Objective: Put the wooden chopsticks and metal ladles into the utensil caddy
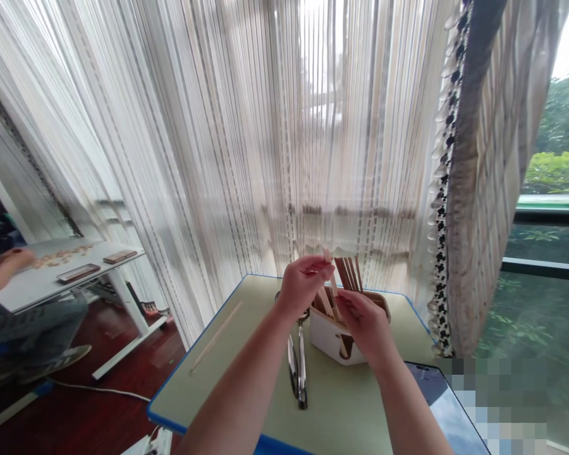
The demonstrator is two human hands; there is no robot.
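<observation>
My left hand [305,283] is closed, its fingertips pinching the upper end of pale wooden chopsticks [333,284]. Lower down, the closed fingers of my right hand [366,319] grip the same pale sticks; exactly how many is hard to see. Both hands are above a white holder [329,341] with a brown rim and a cut-out in its front wall. Dark brown chopsticks [348,273] stand upright at the back of the holder, and more pale ones lean inside it. Left of the holder lies a shiny metal utensil [298,366], its head partly hidden by my left hand.
Pale chopsticks [217,335] lie on the left of the blue-edged table [237,392]. A dark-screened tablet [443,398] is at the right edge. Striped curtains [246,158] hang behind. At a white desk [23,291] on the left, another person's hand [16,259] is near small pieces.
</observation>
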